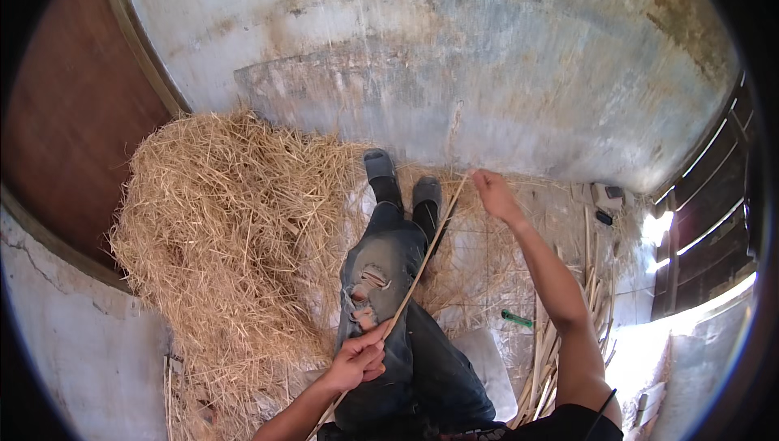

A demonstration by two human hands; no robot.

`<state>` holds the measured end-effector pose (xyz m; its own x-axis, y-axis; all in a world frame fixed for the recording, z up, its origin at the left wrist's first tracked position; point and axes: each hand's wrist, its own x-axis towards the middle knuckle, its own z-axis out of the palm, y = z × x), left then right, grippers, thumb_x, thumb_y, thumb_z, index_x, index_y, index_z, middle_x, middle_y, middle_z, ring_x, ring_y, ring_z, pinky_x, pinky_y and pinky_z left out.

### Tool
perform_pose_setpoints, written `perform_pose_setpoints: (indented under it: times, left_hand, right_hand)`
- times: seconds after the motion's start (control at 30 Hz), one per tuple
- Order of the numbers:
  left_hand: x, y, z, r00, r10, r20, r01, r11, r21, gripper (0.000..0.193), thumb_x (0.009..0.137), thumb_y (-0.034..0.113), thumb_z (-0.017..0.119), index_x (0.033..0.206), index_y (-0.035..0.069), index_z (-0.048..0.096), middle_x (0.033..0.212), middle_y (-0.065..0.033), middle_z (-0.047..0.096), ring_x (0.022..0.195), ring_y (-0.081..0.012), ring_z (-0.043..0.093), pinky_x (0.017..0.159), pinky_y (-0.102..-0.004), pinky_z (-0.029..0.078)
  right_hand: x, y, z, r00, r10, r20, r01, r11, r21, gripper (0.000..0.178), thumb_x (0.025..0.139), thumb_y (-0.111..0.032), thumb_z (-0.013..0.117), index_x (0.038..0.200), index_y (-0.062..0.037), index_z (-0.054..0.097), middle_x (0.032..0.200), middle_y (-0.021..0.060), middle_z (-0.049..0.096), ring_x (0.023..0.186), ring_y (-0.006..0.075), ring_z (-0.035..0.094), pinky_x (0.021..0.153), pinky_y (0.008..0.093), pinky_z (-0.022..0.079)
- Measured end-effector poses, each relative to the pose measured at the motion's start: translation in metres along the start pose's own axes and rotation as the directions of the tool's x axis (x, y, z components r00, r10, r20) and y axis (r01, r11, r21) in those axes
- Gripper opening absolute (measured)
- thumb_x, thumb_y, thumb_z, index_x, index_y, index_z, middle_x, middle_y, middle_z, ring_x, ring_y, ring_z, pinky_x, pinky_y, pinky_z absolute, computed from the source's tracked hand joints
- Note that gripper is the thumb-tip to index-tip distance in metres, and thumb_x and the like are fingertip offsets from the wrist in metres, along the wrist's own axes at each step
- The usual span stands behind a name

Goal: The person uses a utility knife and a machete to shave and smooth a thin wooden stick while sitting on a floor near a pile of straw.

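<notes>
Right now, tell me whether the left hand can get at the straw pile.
Probably yes: the straw pile lies just left of the left hand with nothing between, but that hand grips the long thin stick, so it would have to let go.

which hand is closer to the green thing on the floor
Right, though only by a little. The right hand holds the far end of the thin stick, up and left of the green object. The left hand grips the stick's near end, further left.

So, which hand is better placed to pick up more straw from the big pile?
Probably the left hand: the straw pile lies on the person's left side. The right hand is stretched far forward, holding the far end of the thin strip.
</notes>
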<state>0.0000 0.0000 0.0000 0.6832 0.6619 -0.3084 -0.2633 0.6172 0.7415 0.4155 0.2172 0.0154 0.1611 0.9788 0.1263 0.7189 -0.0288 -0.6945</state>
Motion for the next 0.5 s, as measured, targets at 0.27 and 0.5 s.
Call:
perform_pose_setpoints:
  times: [0.27,0.5]
  left_hand:
    - [0.007,0.021,0.001,0.997,-0.077,0.009,0.078,0.996,-0.049,0.049,0.110,0.014,0.041,0.159,0.015,0.035,0.065,0.0061,0.023,0.053,-0.0074,0.019,0.047,-0.0242,0.023]
    - [-0.005,0.018,0.002,0.999,-0.049,-0.023,0.046,0.994,-0.102,0.050,0.110,0.013,0.040,0.160,0.013,0.031,0.065,0.0060,0.024,0.053,-0.0071,0.020,0.048,-0.0237,0.024]
  right_hand:
    - [0.039,0.025,0.026,0.990,-0.061,-0.131,0.061,0.998,-0.002,0.064,0.103,-0.056,0.047,0.092,0.0057,0.059,0.081,0.0240,0.061,0.076,0.0393,0.057,0.078,0.0473,0.046]
    - [0.027,-0.005,0.013,0.990,-0.075,-0.121,0.106,0.956,0.272,0.038,0.095,-0.037,0.072,0.097,0.0003,0.065,0.082,0.0150,0.064,0.077,0.0246,0.059,0.075,0.0376,0.049]
